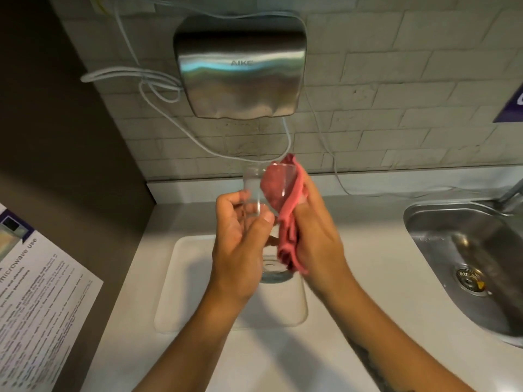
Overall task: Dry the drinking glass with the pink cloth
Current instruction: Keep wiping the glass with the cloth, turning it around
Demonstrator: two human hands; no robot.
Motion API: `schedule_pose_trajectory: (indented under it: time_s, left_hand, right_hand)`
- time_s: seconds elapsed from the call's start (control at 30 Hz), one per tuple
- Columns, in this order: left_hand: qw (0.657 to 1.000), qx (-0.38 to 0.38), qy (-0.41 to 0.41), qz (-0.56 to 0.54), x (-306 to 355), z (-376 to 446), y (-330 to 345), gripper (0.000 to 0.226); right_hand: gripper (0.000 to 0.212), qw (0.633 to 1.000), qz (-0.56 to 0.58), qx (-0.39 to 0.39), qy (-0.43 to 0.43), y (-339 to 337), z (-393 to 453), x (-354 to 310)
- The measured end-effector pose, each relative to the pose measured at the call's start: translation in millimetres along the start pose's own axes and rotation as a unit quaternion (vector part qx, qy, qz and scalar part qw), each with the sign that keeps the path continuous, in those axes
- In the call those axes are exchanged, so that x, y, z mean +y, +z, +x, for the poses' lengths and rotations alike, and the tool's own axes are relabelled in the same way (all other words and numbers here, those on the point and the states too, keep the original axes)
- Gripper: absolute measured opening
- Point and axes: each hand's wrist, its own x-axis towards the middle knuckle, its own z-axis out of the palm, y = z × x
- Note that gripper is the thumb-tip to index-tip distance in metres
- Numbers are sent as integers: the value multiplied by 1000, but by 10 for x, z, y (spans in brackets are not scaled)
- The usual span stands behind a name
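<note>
Head view, taken left to right: at nine o'clock a printed notice lies on the counter, no part of your job; your left hand sits just left of centre, fingers curled round the lower body of the drinking glass, thumb pressed on its near side; the glass is held up over the white mat, clear of it, its long axis tilted so the open mouth points toward twelve o'clock and a little away from you, the base toward six; the pink cloth touches the glass on its three o'clock side, part of it showing through the clear wall, though whether it is inside the mouth or wrapped behind you cannot tell; your right hand is closed on the cloth, bunching it, the tail hanging down toward five o'clock; the steel sink lies at three o'clock, well apart. Judging from this, wiping is under way; the glass lies at nine o'clock from your right hand, so the cloth works across that way while the left turns the glass about its axis.
</note>
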Motion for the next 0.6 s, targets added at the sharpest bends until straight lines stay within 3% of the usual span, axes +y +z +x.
schedule_pose_trajectory:
  time_s: [0.13, 0.33, 0.53, 0.6]
  left_hand:
    - [999, 18, 12, 27, 48, 173, -137, 46]
    - [999, -14, -13, 47, -29, 39, -26, 50]
    - [1000, 18, -10, -5, -8, 222, -60, 53]
    - [1000, 11, -14, -13, -49, 197, -39, 52]
  right_hand:
    - [65, 997, -62, -28, -30, 235, -461, 185]
    - [59, 999, -17, 35, -36, 47, 62, 120]
    - [63, 994, -96, 6, -48, 177, -332, 311]
    - [61, 998, -59, 12, -33, 154, -280, 294]
